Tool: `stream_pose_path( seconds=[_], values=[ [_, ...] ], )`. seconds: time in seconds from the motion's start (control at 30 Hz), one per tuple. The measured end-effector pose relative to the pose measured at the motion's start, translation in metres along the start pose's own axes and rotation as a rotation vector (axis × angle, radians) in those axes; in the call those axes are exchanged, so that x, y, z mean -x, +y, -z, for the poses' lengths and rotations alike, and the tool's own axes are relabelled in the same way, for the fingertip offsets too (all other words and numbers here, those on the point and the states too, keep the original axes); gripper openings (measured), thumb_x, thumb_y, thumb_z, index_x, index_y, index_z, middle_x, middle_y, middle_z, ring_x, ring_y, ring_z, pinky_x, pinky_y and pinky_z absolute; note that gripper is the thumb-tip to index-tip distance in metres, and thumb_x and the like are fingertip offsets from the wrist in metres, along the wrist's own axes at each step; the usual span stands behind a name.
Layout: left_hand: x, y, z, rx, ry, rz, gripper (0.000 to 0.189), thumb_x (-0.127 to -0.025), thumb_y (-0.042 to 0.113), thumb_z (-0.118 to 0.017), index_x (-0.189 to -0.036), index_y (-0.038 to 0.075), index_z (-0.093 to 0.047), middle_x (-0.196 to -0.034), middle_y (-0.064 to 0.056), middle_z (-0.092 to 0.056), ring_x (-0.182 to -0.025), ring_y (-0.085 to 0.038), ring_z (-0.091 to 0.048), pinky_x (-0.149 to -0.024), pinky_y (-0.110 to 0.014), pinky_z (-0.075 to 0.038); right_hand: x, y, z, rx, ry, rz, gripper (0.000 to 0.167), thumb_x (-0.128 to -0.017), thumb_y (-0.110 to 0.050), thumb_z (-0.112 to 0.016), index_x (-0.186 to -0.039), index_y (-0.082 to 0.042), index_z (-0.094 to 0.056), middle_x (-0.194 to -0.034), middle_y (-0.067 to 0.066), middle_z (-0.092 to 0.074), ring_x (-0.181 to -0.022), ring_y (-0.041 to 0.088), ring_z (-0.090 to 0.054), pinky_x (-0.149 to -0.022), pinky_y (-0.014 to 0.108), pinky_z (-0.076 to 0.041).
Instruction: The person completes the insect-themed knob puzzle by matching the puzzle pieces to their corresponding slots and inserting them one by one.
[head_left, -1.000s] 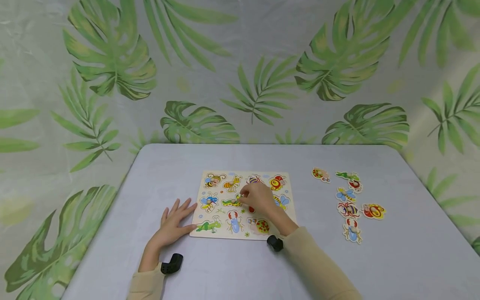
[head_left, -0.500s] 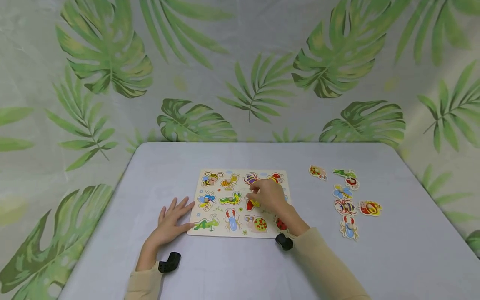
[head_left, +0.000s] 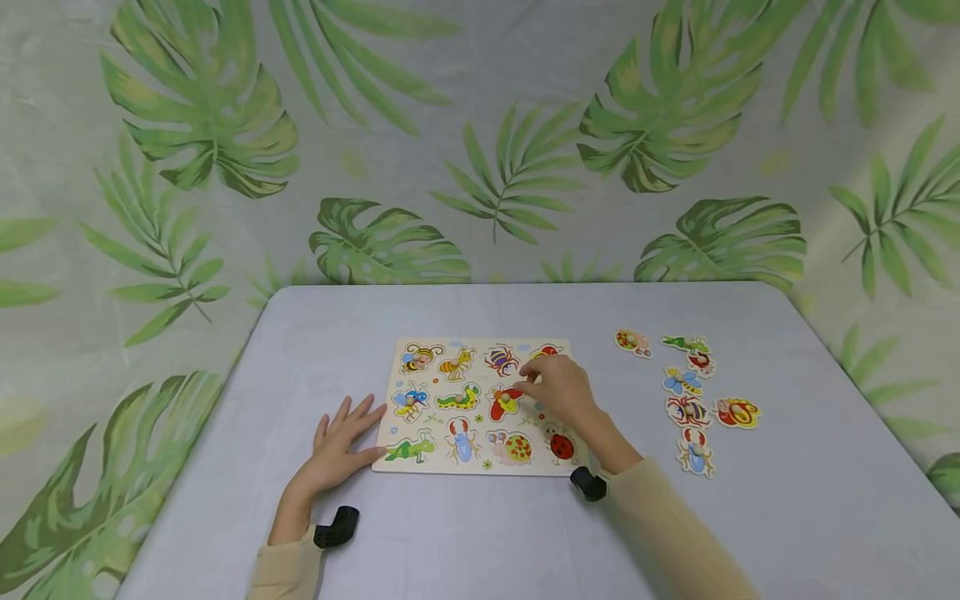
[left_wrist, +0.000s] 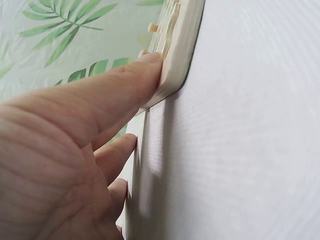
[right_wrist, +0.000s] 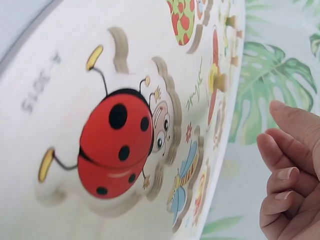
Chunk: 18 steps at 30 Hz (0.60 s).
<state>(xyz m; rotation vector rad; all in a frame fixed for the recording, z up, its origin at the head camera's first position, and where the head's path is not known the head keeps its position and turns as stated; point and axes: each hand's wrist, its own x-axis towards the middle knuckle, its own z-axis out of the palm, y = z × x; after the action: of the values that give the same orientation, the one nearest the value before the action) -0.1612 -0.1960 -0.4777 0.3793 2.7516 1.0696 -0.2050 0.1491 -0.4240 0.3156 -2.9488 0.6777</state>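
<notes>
A wooden insect peg puzzle board (head_left: 480, 468) lies on the table between both hands. My left hand (head_left: 337, 450) rests at its left edge. In the left wrist view the thumb (left_wrist: 115, 87) lies on the board's corner while the other fingertips touch the side. Over the board's right part hovers my right hand (head_left: 562, 387), fingers loosely bent and nothing between them. Nearest it are the red-winged insect (head_left: 505, 403) and the ladybug recess (right_wrist: 117, 145). A caterpillar piece (head_left: 458, 397) with a knob sits in the board, near a bee piece (head_left: 420, 359) and mosquito piece (head_left: 410, 402).
Loose puzzle pieces lie to the right of the board: a snail (head_left: 633, 342), a grasshopper (head_left: 678, 342), a ladybug (head_left: 701, 363), a blue-winged insect (head_left: 682, 382), a spider (head_left: 686, 411), a butterfly (head_left: 737, 412) and a beetle (head_left: 696, 452). Leaf-patterned cloth (head_left: 502, 167) hangs behind the table.
My right hand has left the caterpillar piece and moved right across the board, uncovering the caterpillar and the red-winged insect. The left hand stays at the board's edge. The head view has shifted slightly.
</notes>
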Motion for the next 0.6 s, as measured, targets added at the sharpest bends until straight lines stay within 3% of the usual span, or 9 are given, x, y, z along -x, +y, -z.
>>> stream_pose_path(
  seconds=[0.4,0.6],
  values=[
    [0.0,0.0,-0.001,0.0,-0.006,0.008,0.064,-0.084,0.024,-0.068,-0.141,0.012,-0.042,-0.155,-0.016,-0.024,-0.145,-0.044,-0.001,-0.111,-0.064,0.011,0.007,0.025,0.012,0.008,0.022,-0.041,0.02,-0.079,-0.027,-0.074,-0.089,-0.01,-0.074,-0.075,-0.001,-0.069,-0.067,0.012,-0.056,-0.055,0.023,-0.041],
    [-0.001,-0.001,-0.001,-0.003,-0.011,0.015,0.064,-0.084,0.024,-0.068,-0.141,0.013,-0.042,-0.156,-0.016,-0.024,-0.145,-0.044,-0.001,-0.111,-0.064,0.011,0.013,0.039,0.018,0.01,-0.015,-0.106,0.024,-0.081,-0.027,-0.072,-0.094,-0.007,-0.073,-0.078,0.001,-0.069,-0.069,0.013,-0.053,-0.057,0.022,-0.038]
  ],
)
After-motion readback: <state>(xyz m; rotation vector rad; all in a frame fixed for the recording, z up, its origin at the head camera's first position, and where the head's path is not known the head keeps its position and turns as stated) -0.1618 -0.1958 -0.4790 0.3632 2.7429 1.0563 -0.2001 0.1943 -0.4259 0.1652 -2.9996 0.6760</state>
